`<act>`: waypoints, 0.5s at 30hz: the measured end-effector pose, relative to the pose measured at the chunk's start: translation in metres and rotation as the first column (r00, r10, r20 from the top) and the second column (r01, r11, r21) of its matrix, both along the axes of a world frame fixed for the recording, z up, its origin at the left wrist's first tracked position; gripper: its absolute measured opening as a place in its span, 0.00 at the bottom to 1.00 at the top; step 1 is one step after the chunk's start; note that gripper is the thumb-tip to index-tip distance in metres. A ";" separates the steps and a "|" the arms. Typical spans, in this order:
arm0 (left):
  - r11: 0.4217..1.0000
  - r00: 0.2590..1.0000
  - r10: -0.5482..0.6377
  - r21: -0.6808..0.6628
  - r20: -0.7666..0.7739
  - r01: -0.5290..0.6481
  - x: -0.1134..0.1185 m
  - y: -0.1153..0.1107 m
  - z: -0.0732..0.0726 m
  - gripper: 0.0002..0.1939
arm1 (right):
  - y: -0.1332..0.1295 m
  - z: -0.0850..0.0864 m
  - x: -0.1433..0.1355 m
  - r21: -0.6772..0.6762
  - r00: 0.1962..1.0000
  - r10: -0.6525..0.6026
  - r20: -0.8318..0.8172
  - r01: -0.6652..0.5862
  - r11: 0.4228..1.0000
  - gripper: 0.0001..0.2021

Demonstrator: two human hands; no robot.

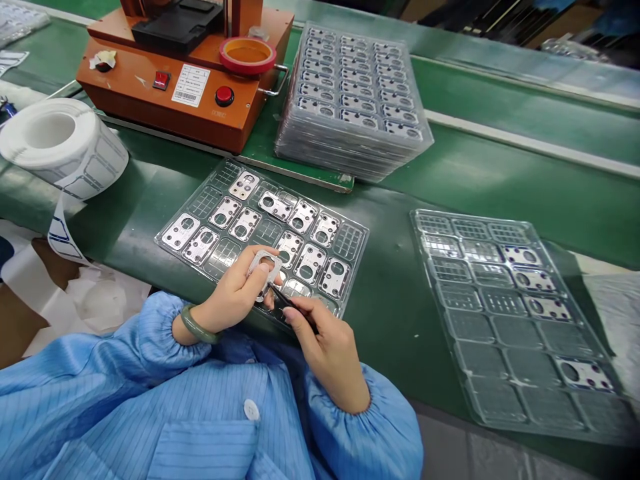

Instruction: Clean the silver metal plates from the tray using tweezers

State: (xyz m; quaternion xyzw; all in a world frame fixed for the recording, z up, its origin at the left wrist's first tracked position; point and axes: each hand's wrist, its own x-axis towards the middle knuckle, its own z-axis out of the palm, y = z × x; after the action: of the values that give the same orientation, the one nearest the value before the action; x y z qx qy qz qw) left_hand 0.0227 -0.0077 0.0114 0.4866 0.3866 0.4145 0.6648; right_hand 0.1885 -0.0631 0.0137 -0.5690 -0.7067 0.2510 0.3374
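My left hand (231, 293) grips a small silver metal plate (261, 265) with a large opening, the thumb lying on its face. Dark tweezers (283, 298) are pinched in my right hand (327, 343), their tip at the lower right edge of the plate. Both hands are over the near edge of a clear plastic tray (267, 231), where similar plates fill some pockets and others hold none. My left hand hides part of that tray. A second clear tray (463, 327) at the right carries several such plates, mostly along its right column.
A tall stack of filled trays (350, 107) stands at the back. Left of it is an orange machine (190, 100) with a red tape roll (248, 55) on top. A white label roll (65, 143) sits at the left, its strip hanging over the bench edge.
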 end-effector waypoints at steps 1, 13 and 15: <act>1.000 1.000 0.000 -0.004 -0.002 0.000 0.000 0.000 0.000 0.13 | 0.000 0.000 0.000 0.007 1.000 0.004 0.025 -0.004 1.000 0.11; 1.000 1.000 0.008 -0.008 0.006 -0.008 0.000 -0.001 0.000 0.13 | 0.001 -0.002 -0.002 0.058 0.999 0.012 0.048 -0.015 0.998 0.09; 1.000 1.000 0.009 -0.004 0.014 -0.009 0.001 0.000 0.000 0.13 | 0.001 0.000 -0.003 0.051 0.996 0.018 0.093 -0.023 0.998 0.12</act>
State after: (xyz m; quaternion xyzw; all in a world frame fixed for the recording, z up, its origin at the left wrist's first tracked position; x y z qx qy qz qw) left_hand 0.0232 -0.0081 0.0118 0.4805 0.3852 0.4199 0.6667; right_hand 0.1858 -0.0617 0.0132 -0.5636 -0.7337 0.2093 0.3165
